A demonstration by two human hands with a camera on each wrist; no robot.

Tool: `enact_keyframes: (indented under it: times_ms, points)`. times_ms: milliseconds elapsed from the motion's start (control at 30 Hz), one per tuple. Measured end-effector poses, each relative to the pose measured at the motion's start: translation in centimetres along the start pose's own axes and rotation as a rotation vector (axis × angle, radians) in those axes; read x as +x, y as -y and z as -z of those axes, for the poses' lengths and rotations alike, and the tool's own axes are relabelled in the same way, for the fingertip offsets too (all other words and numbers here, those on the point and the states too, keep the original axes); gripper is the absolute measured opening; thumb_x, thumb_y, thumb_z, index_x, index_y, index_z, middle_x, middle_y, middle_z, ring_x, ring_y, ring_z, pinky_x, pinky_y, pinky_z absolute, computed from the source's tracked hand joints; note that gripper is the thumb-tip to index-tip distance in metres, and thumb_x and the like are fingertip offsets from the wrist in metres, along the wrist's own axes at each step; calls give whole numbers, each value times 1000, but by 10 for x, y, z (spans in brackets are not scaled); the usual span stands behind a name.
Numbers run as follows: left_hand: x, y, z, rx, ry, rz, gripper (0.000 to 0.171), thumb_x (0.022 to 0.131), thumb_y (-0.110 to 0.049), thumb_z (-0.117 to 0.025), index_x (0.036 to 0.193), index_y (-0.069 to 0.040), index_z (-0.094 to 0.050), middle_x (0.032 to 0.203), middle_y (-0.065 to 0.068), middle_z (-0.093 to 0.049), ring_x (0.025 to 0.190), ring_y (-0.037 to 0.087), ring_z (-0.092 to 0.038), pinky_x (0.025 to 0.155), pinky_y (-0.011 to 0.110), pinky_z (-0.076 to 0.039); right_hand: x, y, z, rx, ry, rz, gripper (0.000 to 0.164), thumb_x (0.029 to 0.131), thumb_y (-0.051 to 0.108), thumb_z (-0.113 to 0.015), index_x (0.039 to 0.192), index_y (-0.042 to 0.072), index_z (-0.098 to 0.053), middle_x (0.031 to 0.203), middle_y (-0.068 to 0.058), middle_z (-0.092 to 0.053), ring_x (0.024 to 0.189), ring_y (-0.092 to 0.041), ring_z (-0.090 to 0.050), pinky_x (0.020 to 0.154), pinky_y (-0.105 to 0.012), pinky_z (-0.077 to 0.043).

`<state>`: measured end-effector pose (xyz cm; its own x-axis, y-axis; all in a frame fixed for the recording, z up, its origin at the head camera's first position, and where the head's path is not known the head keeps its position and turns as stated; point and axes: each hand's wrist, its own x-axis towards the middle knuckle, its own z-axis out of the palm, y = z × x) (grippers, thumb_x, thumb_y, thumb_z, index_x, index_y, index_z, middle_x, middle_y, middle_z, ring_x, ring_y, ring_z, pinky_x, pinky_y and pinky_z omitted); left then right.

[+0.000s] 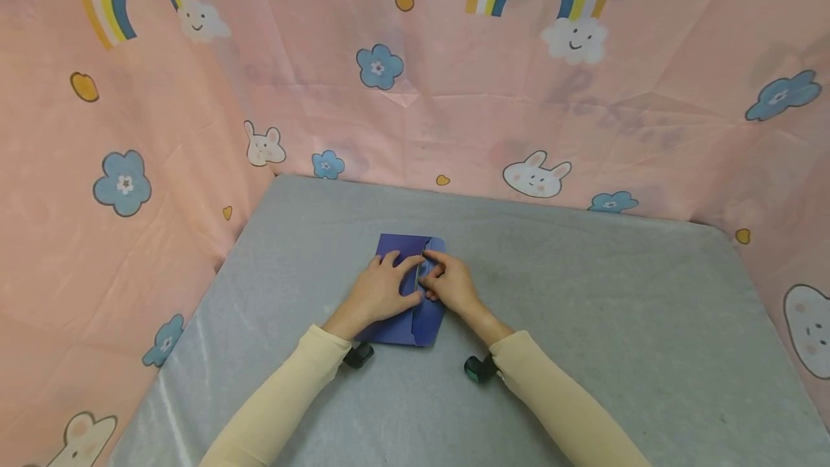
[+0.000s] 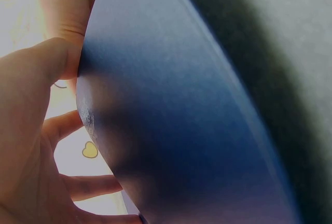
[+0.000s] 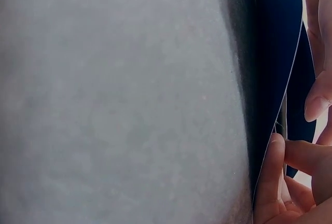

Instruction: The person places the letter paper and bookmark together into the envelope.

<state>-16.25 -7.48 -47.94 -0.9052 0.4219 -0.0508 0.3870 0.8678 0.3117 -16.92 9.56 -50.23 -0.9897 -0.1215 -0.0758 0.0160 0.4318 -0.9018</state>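
Note:
A blue-purple envelope lies in front of me with its flap on the right side. My left hand rests spread over its left half, thumb and index finger near the opening. Curled at that opening, my right hand pinches a thin, pale-edged thing that is mostly hidden; I cannot tell its kind. In the left wrist view the blue surface of the envelope bows up beside the left fingers. The left thumb shows opposite the right fingers in the right wrist view.
A grey cloth covers the table. Behind and at both sides hangs a pink curtain printed with rainbows, rabbits and flowers. A small dark device sits at the left wrist, and another at the right.

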Motion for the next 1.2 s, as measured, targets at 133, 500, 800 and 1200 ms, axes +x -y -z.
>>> enact_keyframes:
  times_ms: [133,500,800,1200]
  points:
    - [-1,0,0,5,-4,-3,65,87,-49,-65,147,-34,-45,147,21,-48,128,49,-50,92,61,-52,0,0,0,-7,4,-11,57,85,-1,-71,140,1,-54,73,-16,-71,47,-7,-60,51,-25,-54]
    - [-1,1,-1,6,-6,-5,65,87,-48,-65,147,-33,-46,147,22,-48,129,50,-50,94,61,-50,0,0,0,3,15,-24,58,86,-1,-70,141,1,-53,75,-17,-71,48,-7,-60,52,-26,-54]
    - [-2,-2,3,5,5,-11,65,88,-49,-66,147,-34,-46,148,22,-47,129,51,-49,95,62,-50,2,-2,6,74,24,-65,62,85,-2,-70,144,1,-48,77,-14,-70,48,-8,-61,52,-26,-55]
    - [-2,0,1,54,27,-32,60,94,-45,-61,150,-34,-42,151,23,-45,133,55,-45,100,62,-47,-7,-6,30,110,6,-62,60,87,0,-70,144,2,-49,77,-15,-69,51,-9,-60,53,-27,-55]
